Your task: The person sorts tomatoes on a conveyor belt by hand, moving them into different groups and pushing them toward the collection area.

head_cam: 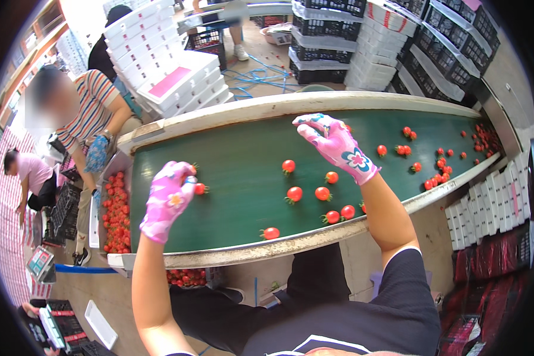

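Note:
Both my hands wear pink flower-print gloves over a green conveyor belt [240, 151]. My left hand [169, 196] is at the belt's left part, fingers curled. One small red tomato [200, 188] shows beside its thumb, and another peeks out, mostly hidden, by the fingertips; whether either is gripped is unclear. Above the belt's far middle, my right hand [331, 142] has its thumb and fingers apart, with nothing seen between them. A tomato behind it is partly covered. Between my hands lie loose tomatoes with green stems, among them one tomato [294, 194] and one near-edge tomato [271, 233].
A bin of tomatoes [116, 213] adjoins the belt's left end; more tomatoes [485, 140] cluster at its right end. Worn white rails [267, 254] border the belt. A person in a striped shirt [91, 98] is at left. White foam boxes [182, 84] and black crates [327, 49] stand beyond.

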`<state>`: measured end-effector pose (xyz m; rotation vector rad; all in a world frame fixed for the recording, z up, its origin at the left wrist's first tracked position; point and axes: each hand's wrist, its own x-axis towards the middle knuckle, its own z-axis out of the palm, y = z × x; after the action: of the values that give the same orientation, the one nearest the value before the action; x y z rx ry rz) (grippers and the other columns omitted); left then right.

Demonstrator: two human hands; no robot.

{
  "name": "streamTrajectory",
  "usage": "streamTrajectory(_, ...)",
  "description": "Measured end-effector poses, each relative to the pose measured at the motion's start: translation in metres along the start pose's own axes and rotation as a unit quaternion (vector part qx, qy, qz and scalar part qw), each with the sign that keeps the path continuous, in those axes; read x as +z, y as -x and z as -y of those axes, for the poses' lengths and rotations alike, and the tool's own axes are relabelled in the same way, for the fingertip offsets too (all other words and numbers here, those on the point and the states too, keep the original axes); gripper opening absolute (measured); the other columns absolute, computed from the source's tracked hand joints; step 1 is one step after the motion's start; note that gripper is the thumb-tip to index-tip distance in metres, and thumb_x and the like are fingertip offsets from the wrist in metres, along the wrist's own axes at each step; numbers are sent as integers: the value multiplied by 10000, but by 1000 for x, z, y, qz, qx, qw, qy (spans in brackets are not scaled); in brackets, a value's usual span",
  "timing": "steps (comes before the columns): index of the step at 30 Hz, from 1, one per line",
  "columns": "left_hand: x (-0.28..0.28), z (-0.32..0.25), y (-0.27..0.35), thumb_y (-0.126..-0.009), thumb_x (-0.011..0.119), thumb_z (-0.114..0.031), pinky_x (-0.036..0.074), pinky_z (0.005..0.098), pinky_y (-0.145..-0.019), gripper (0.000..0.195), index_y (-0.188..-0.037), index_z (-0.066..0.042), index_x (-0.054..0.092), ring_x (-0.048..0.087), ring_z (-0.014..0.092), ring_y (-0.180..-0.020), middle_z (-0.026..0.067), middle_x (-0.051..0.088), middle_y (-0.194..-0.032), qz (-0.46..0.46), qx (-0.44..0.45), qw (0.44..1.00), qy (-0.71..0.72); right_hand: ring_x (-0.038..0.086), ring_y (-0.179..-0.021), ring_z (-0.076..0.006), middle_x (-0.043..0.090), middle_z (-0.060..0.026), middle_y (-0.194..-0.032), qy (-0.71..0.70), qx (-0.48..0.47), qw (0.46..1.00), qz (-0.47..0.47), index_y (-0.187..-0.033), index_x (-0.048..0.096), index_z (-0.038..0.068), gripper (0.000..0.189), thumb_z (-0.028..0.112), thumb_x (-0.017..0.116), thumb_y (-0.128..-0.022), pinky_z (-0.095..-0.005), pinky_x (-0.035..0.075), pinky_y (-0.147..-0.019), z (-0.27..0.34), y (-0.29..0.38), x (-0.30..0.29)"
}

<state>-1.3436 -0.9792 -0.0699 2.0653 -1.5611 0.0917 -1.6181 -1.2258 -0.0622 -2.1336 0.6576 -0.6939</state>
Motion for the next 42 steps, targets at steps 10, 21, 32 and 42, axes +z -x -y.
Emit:
streamTrajectory(10,71,-46,-23,-806,666,-82,547,440,-698,60,-861,-105,663,656,359,-790,127,624,-865,84,77,993,5,697,-836,-306,740,-96,-880,220,-47,952,207,-945,746,87,203,283,701,-915,-427,553,-723,24,127,-33)
streamTrajectory(21,57,-45,-26,-850,638,-42,552,375,-748,123,-927,-70,730,688,297,-816,127,684,-863,114,38,987,110,470,-1348,-385,509,-198,-1452,304,-143,934,126,-1394,564,99,524,381,636,-959,-485,385,-1118,-19,64,-28)
streamTrajectory(32,49,-52,-32,-867,589,-9,550,349,-778,201,-1005,-17,735,701,281,-830,157,706,-918,140,27,981,133,546,-1285,-352,588,-146,-1377,253,-113,949,147,-1330,630,121,481,406,614,-944,-464,437,-1081,-51,39,-19)
streamTrajectory(42,47,-59,-34,-882,603,-10,549,335,-769,200,-1043,3,721,701,244,-822,151,707,-931,150,8,977,151,424,-1381,-420,401,-192,-1555,436,320,840,32,-1460,503,132,621,520,523,-976,-476,366,-1148,-133,49,-137)
